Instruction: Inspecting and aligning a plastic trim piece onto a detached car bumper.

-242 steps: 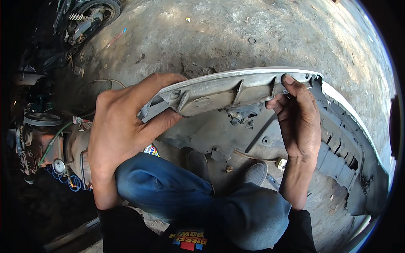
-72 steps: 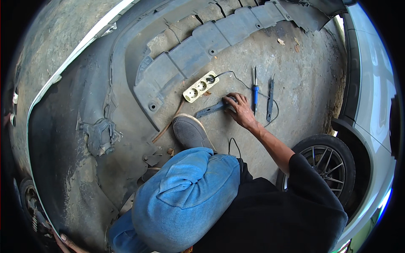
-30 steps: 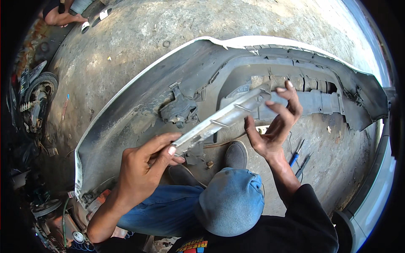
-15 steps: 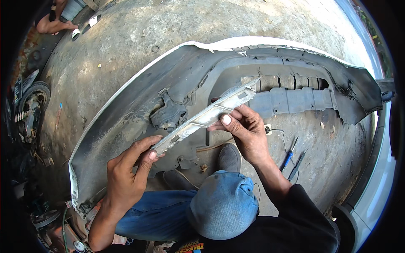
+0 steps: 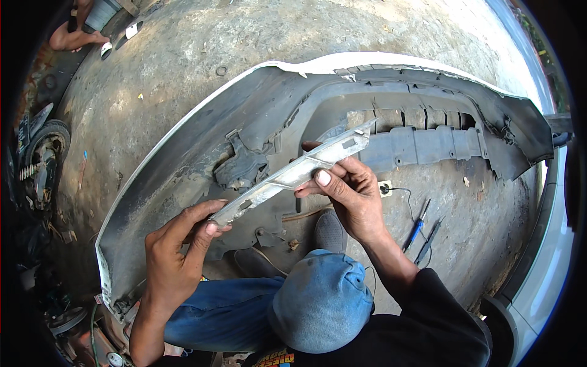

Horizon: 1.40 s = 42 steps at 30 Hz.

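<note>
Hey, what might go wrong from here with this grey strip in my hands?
The strip might slip: your left hand pinches one end, your right hand grips near its middle. If dropped, it could scuff the bumper below. The blue-handled soldering iron lies on the floor near your right forearm; it may be hot, since a black cord runs toward it from the socket block.

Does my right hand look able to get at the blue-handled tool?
Probably, once your right hand lets go of the pale strip: the blue-handled tool lies apparently uncovered on the floor to the hand's right.
</note>
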Each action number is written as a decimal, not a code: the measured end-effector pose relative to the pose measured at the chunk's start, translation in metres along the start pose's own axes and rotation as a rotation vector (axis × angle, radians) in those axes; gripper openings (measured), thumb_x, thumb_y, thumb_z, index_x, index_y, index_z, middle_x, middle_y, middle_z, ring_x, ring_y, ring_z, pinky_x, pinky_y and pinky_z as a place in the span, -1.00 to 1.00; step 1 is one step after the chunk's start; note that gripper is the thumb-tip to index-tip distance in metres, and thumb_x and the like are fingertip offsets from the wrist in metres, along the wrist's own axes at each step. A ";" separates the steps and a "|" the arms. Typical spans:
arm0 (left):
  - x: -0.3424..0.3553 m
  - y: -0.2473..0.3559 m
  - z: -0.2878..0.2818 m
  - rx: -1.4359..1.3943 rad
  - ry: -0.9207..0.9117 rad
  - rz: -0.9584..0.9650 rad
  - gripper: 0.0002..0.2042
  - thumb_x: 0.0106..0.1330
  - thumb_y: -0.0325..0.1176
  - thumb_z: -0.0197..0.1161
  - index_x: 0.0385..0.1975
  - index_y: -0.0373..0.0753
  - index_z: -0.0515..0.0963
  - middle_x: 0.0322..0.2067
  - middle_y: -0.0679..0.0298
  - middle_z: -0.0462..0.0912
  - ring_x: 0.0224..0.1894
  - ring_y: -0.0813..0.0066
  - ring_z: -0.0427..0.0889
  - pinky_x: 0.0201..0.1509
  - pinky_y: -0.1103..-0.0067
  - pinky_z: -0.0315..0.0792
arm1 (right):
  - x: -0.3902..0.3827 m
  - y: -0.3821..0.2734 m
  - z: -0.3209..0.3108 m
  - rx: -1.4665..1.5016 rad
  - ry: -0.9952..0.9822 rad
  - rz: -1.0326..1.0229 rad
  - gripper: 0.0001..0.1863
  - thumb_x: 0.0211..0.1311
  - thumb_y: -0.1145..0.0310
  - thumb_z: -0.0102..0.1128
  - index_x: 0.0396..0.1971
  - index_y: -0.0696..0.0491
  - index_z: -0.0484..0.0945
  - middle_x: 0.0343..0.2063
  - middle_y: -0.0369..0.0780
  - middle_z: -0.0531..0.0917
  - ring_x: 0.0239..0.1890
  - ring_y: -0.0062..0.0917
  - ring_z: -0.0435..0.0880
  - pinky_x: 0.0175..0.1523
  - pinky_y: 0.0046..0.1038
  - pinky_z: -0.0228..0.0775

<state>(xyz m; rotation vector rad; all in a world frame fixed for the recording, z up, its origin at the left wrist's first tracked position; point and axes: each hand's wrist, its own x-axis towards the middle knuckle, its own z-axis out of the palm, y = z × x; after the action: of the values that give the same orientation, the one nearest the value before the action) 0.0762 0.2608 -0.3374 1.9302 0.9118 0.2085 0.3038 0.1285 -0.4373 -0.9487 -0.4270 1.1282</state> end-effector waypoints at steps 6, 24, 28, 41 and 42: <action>0.000 0.005 -0.009 -0.228 -0.062 -0.144 -0.71 0.50 -0.44 0.13 0.12 -0.42 0.52 -0.09 0.02 0.71 -0.11 0.26 0.77 -0.05 0.50 0.62 | 0.001 0.002 0.003 0.023 -0.012 0.004 -0.55 0.39 0.48 0.19 0.21 0.32 0.39 -0.08 0.00 0.69 -0.12 -0.30 0.76 -0.03 -0.25 0.68; -0.005 0.007 -0.028 -0.519 -0.135 -0.173 -0.58 0.53 -0.36 0.10 0.25 -0.50 0.34 -0.18 -0.09 0.72 -0.10 0.13 0.77 -0.02 0.43 0.64 | 0.005 0.014 0.001 0.228 -0.017 0.013 -0.60 0.46 0.35 0.14 0.16 0.25 0.38 -0.13 0.05 0.70 -0.10 -0.20 0.78 -0.05 -0.25 0.69; -0.007 0.006 -0.030 -0.514 -0.155 -0.168 -0.58 0.53 -0.34 0.10 0.25 -0.50 0.34 -0.22 -0.10 0.74 -0.10 0.16 0.77 -0.02 0.44 0.64 | 0.008 0.015 0.005 0.216 -0.044 0.044 -0.58 0.45 0.34 0.16 0.16 0.25 0.38 -0.12 0.06 0.70 -0.10 -0.18 0.78 -0.05 -0.24 0.69; -0.084 0.065 -0.070 0.078 0.577 -0.101 -0.70 0.45 -0.46 0.10 0.10 -0.44 0.54 -0.24 0.00 0.74 -0.43 0.57 0.70 -0.42 0.68 0.50 | 0.038 0.017 0.043 0.260 -0.227 0.018 -0.66 0.45 0.34 0.16 0.06 0.25 0.42 -0.20 0.02 0.72 -0.14 -0.12 0.78 -0.05 -0.19 0.70; -0.086 0.059 -0.078 0.116 0.747 0.000 -0.70 0.45 -0.45 0.09 0.08 -0.44 0.55 -0.27 0.02 0.73 -0.50 0.63 0.61 -0.48 0.69 0.41 | 0.041 0.019 0.050 0.268 -0.246 0.025 -0.68 0.46 0.34 0.15 0.04 0.25 0.43 -0.22 0.01 0.73 -0.14 -0.11 0.78 -0.05 -0.19 0.70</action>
<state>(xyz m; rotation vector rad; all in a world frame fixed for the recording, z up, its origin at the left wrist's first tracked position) 0.0074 0.2411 -0.2288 1.9753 1.4226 0.9376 0.2740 0.1884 -0.4313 -0.5853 -0.4492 1.2948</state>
